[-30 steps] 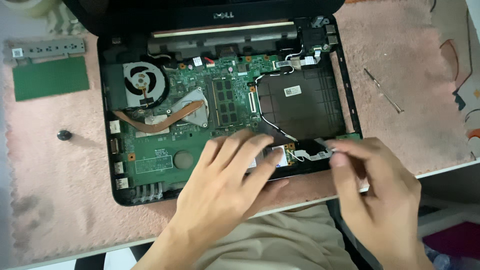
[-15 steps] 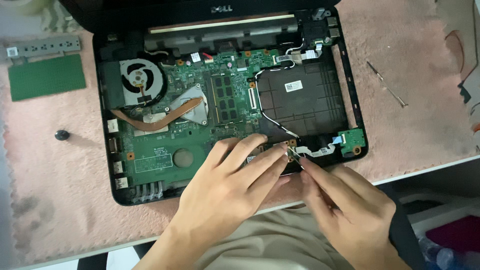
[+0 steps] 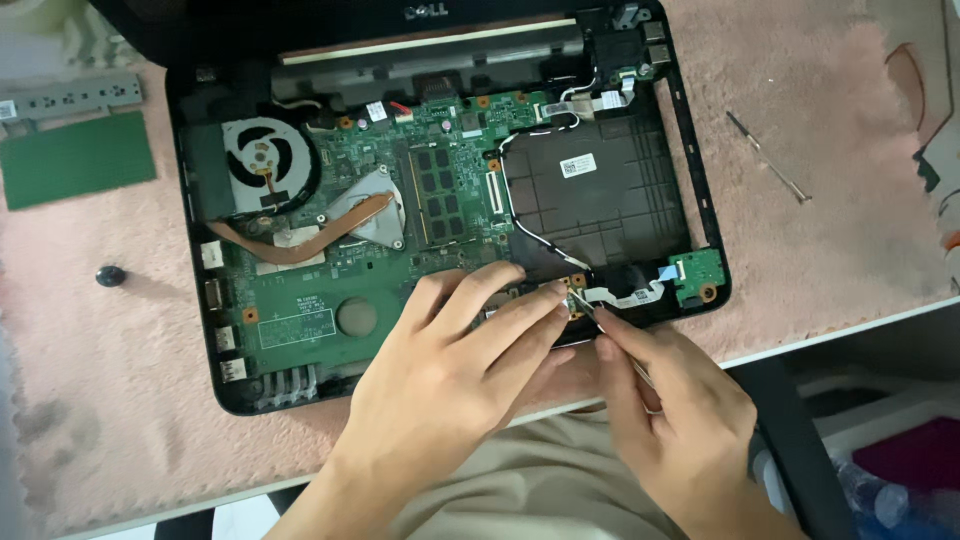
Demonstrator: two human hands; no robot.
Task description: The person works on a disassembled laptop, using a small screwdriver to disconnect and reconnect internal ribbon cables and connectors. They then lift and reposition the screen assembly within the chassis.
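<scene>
An opened black laptop base (image 3: 703, 180) lies on a pink mat, its green motherboard (image 3: 300, 312) exposed, with a fan (image 3: 262, 165) and a copper heat pipe (image 3: 300, 240). My left hand (image 3: 450, 375) rests flat on the front of the board, fingertips on a small card (image 3: 566, 291) with black and white wires. My right hand (image 3: 685, 435) pinches a thin metal tool (image 3: 612, 335) whose tip touches that card. A white ribbon cable (image 3: 632, 296) runs from there to a small green board (image 3: 697, 272) at the right rim.
A thin screwdriver (image 3: 768, 158) lies on the pink mat (image 3: 830, 250) to the right. At the left are a loose green board (image 3: 75, 160), a grey metal strip (image 3: 70, 95) and a small black knob (image 3: 110, 275). The table edge runs just behind my wrists.
My right hand moved left, from the small board at the right rim to the card under my left fingertips, with the thin tool now pointed at it. My left hand stayed put.
</scene>
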